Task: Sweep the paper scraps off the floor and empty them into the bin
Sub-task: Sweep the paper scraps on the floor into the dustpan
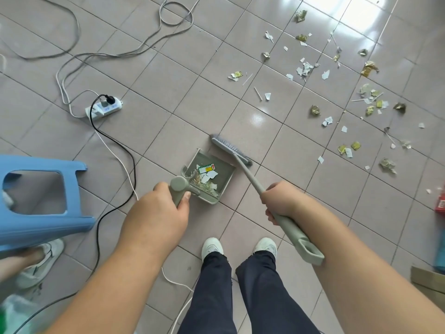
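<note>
Paper scraps [337, 92] lie scattered far right on the tiled floor [168, 80]; some sit in the dustpan [224, 174]. Your left hand [159, 213] grips the dustpan handle; your right hand [279, 201] grips the broom [231, 148], its head just beside the pan.

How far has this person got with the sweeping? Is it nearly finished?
Not nearly. Done: a few scraps already lie in the dustpan. In hand: the left hand grips the dustpan's handle and the right hand holds the broom, whose head sits at the pan's edge. Left: most paper scraps are still scattered over the tiles to the right, and nothing has been emptied; no bin is clearly in view.
</note>
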